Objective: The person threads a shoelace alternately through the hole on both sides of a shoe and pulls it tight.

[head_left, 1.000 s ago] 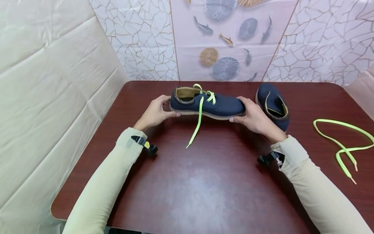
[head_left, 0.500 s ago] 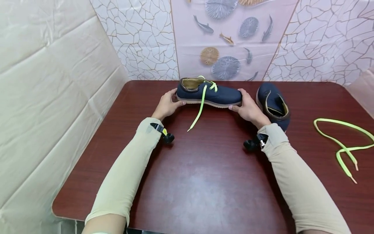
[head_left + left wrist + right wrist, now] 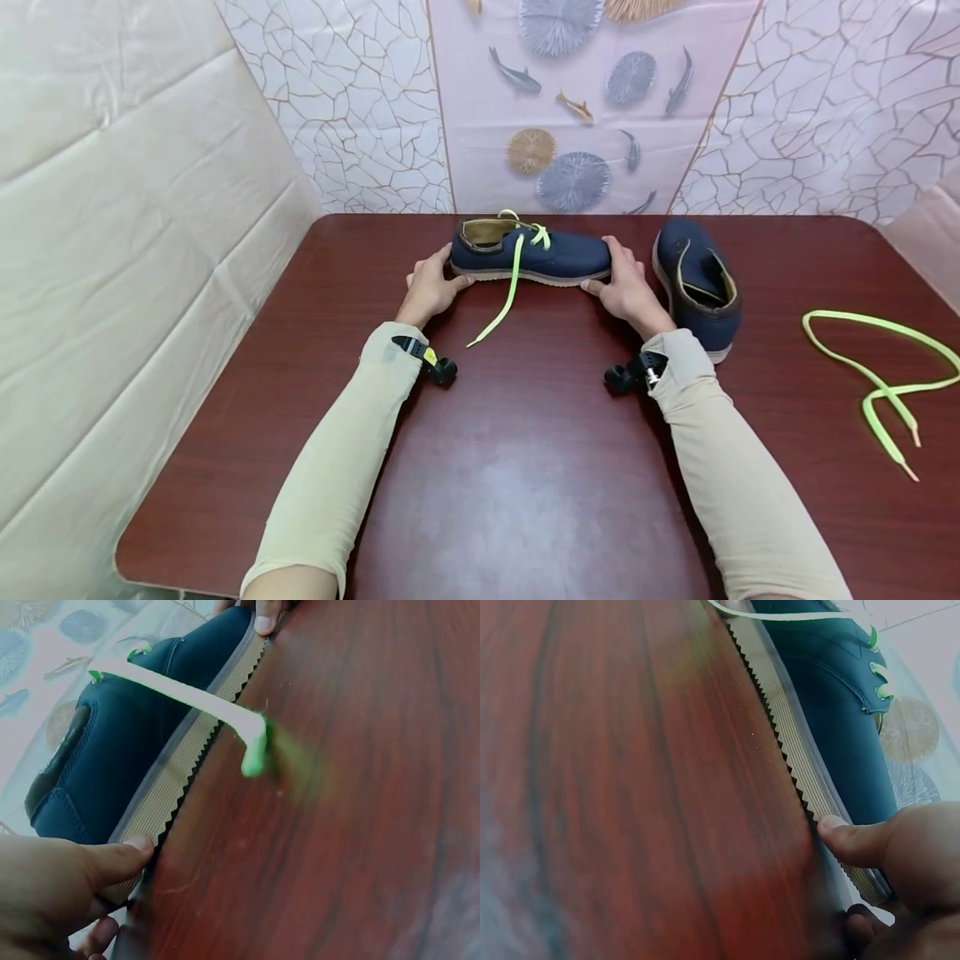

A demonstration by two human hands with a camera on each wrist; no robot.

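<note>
A navy blue shoe (image 3: pixel 567 257) with neon yellow-green laces sits sole down near the table's back edge, its toe to the right. My left hand (image 3: pixel 429 292) grips the heel, its thumb (image 3: pixel 129 859) pressed along the ribbed tan sole. At the toe end, my right hand (image 3: pixel 628 285) holds the shoe with its thumb (image 3: pixel 851 838) against the sole's edge. One loose lace end (image 3: pixel 504 308) hangs down over the near side onto the table. The fingers behind the heel and toe are partly hidden.
A second navy shoe (image 3: pixel 712 327), with no lace seen in it, stands just right of my right hand. Farther right, a loose neon lace (image 3: pixel 885 387) lies looped on the dark red table (image 3: pixel 495 475). A patterned backdrop (image 3: pixel 375 108) rises behind the back edge.
Both hands have carried the shoe away from me, toward the back edge, and lowered it onto the table. The second shoe and the loose lace have stayed put.
</note>
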